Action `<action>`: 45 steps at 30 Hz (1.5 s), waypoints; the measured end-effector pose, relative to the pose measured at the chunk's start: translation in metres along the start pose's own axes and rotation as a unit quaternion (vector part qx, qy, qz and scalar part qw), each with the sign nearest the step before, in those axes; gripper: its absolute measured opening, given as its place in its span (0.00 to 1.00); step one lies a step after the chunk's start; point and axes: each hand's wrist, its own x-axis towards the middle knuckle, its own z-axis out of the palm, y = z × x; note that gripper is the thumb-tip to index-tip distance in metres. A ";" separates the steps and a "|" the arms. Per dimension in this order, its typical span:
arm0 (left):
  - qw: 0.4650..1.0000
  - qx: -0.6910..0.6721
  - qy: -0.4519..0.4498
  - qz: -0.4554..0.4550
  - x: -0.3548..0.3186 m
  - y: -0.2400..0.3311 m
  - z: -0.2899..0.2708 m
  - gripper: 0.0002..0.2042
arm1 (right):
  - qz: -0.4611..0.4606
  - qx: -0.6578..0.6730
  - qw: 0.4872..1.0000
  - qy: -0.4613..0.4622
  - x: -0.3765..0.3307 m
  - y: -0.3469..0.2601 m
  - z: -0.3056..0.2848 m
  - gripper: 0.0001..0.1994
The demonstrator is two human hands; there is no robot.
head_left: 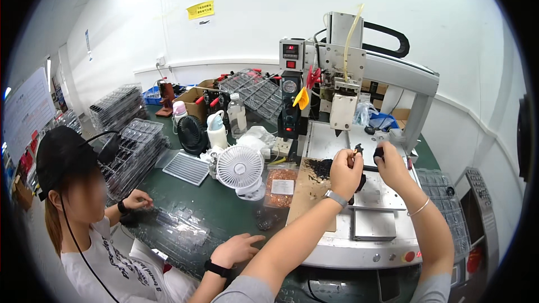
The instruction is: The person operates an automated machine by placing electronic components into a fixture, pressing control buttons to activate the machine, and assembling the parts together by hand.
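Observation:
Over the bed of a bench-top machine (303, 251), my left hand (345, 173) pinches a small black part (358, 148) that pokes up past its fingertips. Just to the right, my right hand (393, 169) is closed on another small dark piece (379, 152), whose kind I cannot make out. A narrow gap separates the two hands. Behind them hangs the machine's metal head (343, 111) with a dark pointed tip. A pile of small black parts (319, 167) lies on a brown board (300, 199) left of my left hand. More black pieces are partly hidden beneath that hand.
A metal block (374, 225) sits at the bed's front, near a red button (409, 256). Left stand a white fan (240, 167), a bag of copper-coloured pieces (282, 186) and stacked clear trays (137, 154). A co-worker (106, 247) sits at the left, one hand (238, 249) near my left forearm.

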 end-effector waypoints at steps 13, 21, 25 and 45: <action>0.996 0.032 -0.012 0.077 0.000 0.021 -0.010 0.10 | 0.035 -0.166 0.945 -0.280 0.051 -0.034 0.018 0.13; 0.989 0.039 -0.009 0.142 0.003 0.022 -0.013 0.09 | 0.005 -0.183 0.927 -0.328 0.051 -0.020 0.033 0.13; 0.985 0.058 0.014 0.162 0.009 0.016 -0.022 0.09 | 0.062 -0.217 0.900 -0.373 0.049 -0.055 0.041 0.16; 0.977 -0.058 0.013 0.203 -0.001 0.040 -0.015 0.07 | -0.036 -0.170 0.965 -0.196 -0.231 -0.127 -0.072 0.44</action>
